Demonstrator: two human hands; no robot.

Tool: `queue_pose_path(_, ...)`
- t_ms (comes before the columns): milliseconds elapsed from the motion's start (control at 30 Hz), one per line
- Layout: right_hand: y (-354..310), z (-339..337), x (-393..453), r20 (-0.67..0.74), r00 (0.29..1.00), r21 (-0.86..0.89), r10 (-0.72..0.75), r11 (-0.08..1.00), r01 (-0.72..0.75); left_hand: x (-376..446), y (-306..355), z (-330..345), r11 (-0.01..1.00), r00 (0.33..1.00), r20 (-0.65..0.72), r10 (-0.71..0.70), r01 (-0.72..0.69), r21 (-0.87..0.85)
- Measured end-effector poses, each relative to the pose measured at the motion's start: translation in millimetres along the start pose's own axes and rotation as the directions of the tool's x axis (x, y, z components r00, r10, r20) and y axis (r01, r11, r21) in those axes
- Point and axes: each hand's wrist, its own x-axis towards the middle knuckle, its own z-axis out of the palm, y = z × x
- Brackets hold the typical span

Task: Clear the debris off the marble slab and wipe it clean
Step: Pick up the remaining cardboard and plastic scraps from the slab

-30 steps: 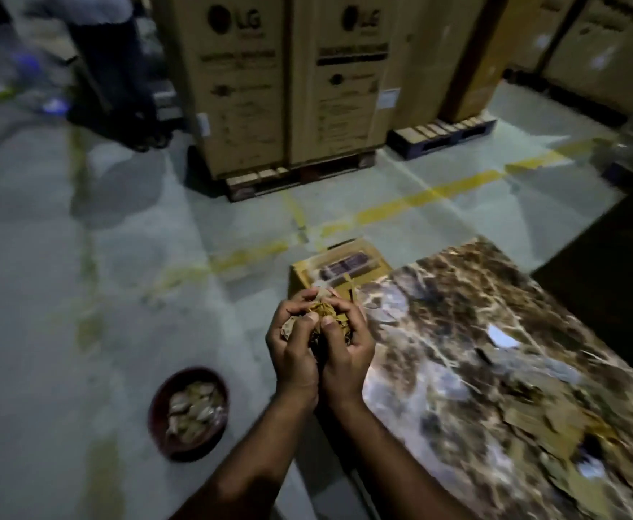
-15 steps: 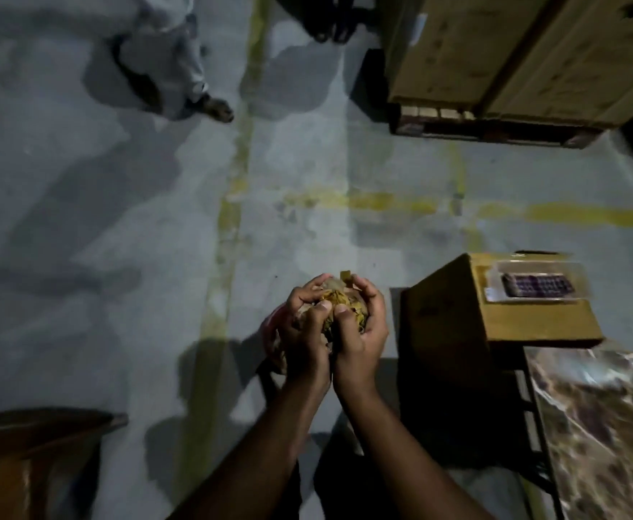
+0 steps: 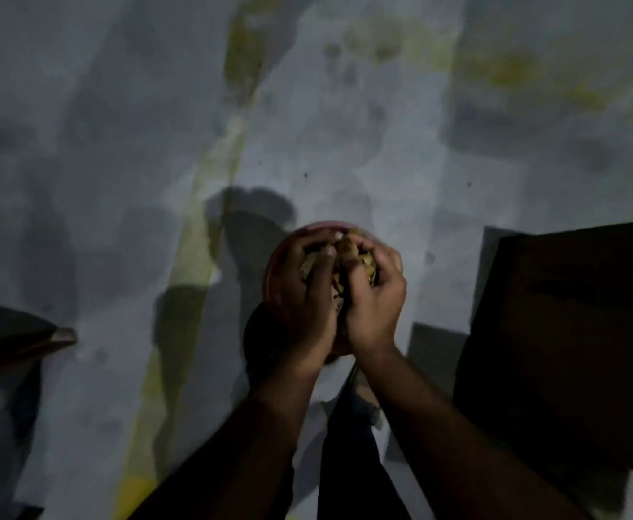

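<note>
My left hand (image 3: 307, 294) and my right hand (image 3: 373, 294) are pressed together, cupped around a clump of yellowish-brown debris (image 3: 339, 262). Both hands hover directly over a dark red bowl (image 3: 272, 279) on the floor; only its left and top rim shows past my fingers. The marble slab is out of view. The picture is dim and blurred.
A dark box-like block (image 3: 562, 332) fills the right side, close to my right forearm. A brown wooden edge (image 3: 18, 343) juts in at the left. Grey concrete floor with a faded yellow line (image 3: 210, 219) lies all around.
The view has swung away from the slab down to the floor. My cupped hands with the debris have moved left and now sit over the red bowl.
</note>
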Motion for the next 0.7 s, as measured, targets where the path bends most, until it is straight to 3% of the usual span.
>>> queue_pose_path(133,94,11,20,0.156,0.987,-0.159,-0.025,0.986,0.050,17,-70,6,0.996,0.999,0.039,0.014,-0.018,0.092)
queue_pose_path(300,150,3,36,0.414,0.904,-0.343,-0.106,0.902,0.263,50,-133,-8,0.917,0.966,0.233,0.116,-0.194,0.348)
queue_pose_path(367,161,-3,41,0.494,0.868,-0.469,-0.039,0.829,0.304,58,-147,-15,0.826,0.926,0.332,0.177,-0.323,0.461)
queue_pose_path(467,171,-14,44,0.571,0.821,-0.611,-0.018,0.659,0.439,55,-154,-20,0.592,0.882,0.444,0.160,-0.446,0.672)
queue_pose_path(533,175,-15,46,0.614,0.789,-0.655,-0.008,0.553,0.516,50,-163,-23,0.525,0.857,0.502,0.117,-0.483,0.701)
queue_pose_path(633,185,-6,48,0.625,0.779,-0.706,0.057,0.467,0.532,52,-190,-21,0.340,0.791,0.598,0.127,-0.601,0.723)
queue_pose_path(700,197,2,49,0.652,0.755,-0.709,0.069,0.408,0.575,56,-207,-18,0.268,0.769,0.637,0.056,-0.626,0.732)
